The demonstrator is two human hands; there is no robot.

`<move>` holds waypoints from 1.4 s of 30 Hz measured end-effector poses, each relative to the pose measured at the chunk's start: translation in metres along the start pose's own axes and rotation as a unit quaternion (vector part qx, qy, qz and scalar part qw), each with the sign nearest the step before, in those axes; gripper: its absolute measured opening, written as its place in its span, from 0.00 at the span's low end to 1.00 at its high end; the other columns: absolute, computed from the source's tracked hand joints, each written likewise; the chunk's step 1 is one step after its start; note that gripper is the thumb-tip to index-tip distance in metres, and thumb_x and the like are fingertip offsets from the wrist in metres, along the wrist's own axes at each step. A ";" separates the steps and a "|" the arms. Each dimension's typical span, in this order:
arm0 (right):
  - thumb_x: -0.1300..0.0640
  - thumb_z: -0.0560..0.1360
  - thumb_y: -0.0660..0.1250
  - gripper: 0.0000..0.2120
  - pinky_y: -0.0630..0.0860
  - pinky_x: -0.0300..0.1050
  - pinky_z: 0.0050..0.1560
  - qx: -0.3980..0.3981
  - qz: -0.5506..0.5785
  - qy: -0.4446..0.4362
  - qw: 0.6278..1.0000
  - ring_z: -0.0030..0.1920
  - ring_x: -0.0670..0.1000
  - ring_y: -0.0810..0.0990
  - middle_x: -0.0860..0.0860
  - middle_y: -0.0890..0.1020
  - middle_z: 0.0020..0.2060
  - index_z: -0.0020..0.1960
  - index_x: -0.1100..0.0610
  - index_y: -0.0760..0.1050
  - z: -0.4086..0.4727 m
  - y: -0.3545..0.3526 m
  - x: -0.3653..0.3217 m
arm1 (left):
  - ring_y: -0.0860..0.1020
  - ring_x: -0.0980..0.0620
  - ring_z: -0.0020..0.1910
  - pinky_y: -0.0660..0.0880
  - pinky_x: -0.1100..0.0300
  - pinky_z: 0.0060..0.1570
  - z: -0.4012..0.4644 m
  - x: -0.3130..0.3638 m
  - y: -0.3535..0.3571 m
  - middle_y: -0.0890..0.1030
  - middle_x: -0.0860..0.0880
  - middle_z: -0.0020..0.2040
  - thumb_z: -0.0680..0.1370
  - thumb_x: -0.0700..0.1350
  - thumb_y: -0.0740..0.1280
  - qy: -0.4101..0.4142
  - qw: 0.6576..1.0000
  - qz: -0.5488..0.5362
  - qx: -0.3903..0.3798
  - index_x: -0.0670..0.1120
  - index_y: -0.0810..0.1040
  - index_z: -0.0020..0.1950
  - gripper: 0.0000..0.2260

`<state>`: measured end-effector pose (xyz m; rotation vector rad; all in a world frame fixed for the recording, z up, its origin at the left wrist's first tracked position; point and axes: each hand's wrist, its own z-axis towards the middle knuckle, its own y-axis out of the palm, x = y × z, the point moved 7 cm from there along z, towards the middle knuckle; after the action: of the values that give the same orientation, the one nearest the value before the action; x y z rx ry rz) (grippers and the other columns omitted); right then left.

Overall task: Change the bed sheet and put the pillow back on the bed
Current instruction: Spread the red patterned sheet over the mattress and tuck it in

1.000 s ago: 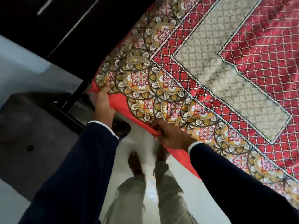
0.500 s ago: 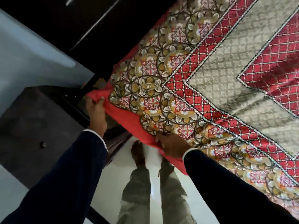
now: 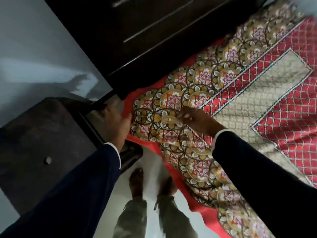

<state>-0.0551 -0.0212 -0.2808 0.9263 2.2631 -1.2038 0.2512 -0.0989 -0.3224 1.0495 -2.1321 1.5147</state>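
Note:
A red bed sheet with gold medallions and a beige lattice band covers the bed from centre to right. Its corner lies near the dark headboard. My left hand grips the sheet's red edge at that corner, thumb on top, fingers hidden under the cloth. My right hand rests on top of the sheet just right of the corner, fingers curled and pressing on the medallion pattern; whether it pinches the cloth is unclear. No pillow is in view.
A dark wooden headboard runs along the top. A dark bedside table stands at the left, close to the bed's corner. My bare feet stand on a glossy white floor below the bed's edge.
My right hand has left the sheet's lower edge and moved up onto the top of the sheet near the corner. The left hand stays on the corner edge. The view has shifted.

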 end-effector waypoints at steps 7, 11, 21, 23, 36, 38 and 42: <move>0.66 0.77 0.65 0.30 0.80 0.51 0.47 0.127 -0.146 -0.008 0.981 0.48 0.57 0.79 0.60 0.79 0.54 0.76 0.55 0.60 0.085 -0.099 0.001 | 0.73 0.45 0.66 0.73 0.45 0.64 0.016 0.066 0.049 0.73 0.46 0.69 0.81 0.51 0.67 0.172 0.967 0.102 -0.160 0.49 0.71 0.72 0.20; 0.55 0.80 0.65 0.21 0.80 0.48 0.39 0.120 -0.210 -0.023 0.970 0.39 0.55 0.82 0.55 0.83 0.45 0.71 0.52 0.65 0.136 -0.113 0.006 | 0.78 0.45 0.54 0.78 0.47 0.51 0.025 0.078 0.061 0.73 0.45 0.61 0.81 0.52 0.66 0.203 0.963 0.148 -0.092 0.49 0.75 0.65 0.14; 0.59 0.79 0.65 0.13 0.70 0.45 0.35 0.157 -0.201 -0.058 0.965 0.38 0.54 0.79 0.50 0.76 0.41 0.61 0.54 0.68 0.156 -0.139 0.007 | 0.80 0.46 0.40 0.65 0.60 0.34 0.025 0.117 0.059 0.78 0.50 0.43 0.79 0.44 0.66 0.173 0.947 0.270 -0.004 0.50 0.70 0.53 0.06; 0.58 0.79 0.65 0.13 0.69 0.44 0.36 0.205 -0.178 -0.072 0.960 0.39 0.53 0.78 0.48 0.76 0.41 0.62 0.55 0.69 0.156 -0.156 -0.002 | 0.82 0.39 0.40 0.68 0.54 0.37 0.028 0.133 0.051 0.77 0.48 0.38 0.80 0.42 0.63 0.165 0.943 0.289 0.026 0.49 0.68 0.55 0.07; 0.64 0.77 0.62 0.22 0.79 0.52 0.55 0.180 -0.001 -0.122 0.976 0.57 0.56 0.77 0.56 0.75 0.62 0.70 0.55 0.66 0.155 -0.137 0.026 | 0.78 0.36 0.55 0.75 0.42 0.52 0.029 0.116 0.094 0.78 0.39 0.58 0.83 0.49 0.57 0.136 0.943 0.297 -0.066 0.43 0.69 0.64 0.13; 0.66 0.77 0.63 0.23 0.79 0.47 0.58 0.198 0.097 -0.111 0.969 0.60 0.54 0.77 0.55 0.72 0.64 0.70 0.53 0.67 0.134 -0.144 0.045 | 0.74 0.36 0.62 0.74 0.38 0.58 0.019 0.119 0.093 0.74 0.39 0.65 0.80 0.46 0.60 0.172 0.929 0.322 -0.051 0.44 0.68 0.69 0.18; 0.62 0.73 0.63 0.18 0.82 0.55 0.55 0.267 0.109 -0.037 0.957 0.56 0.54 0.79 0.55 0.75 0.60 0.62 0.53 0.71 0.100 -0.189 0.115 | 0.66 0.42 0.72 0.68 0.42 0.68 0.006 0.157 0.120 0.64 0.44 0.76 0.77 0.45 0.65 0.329 0.881 0.332 -0.073 0.46 0.64 0.77 0.28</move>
<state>-0.2659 -0.1396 -0.2999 1.2554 1.7403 -1.7455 0.0590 -0.1432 -0.3066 -0.3012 -2.0970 1.6083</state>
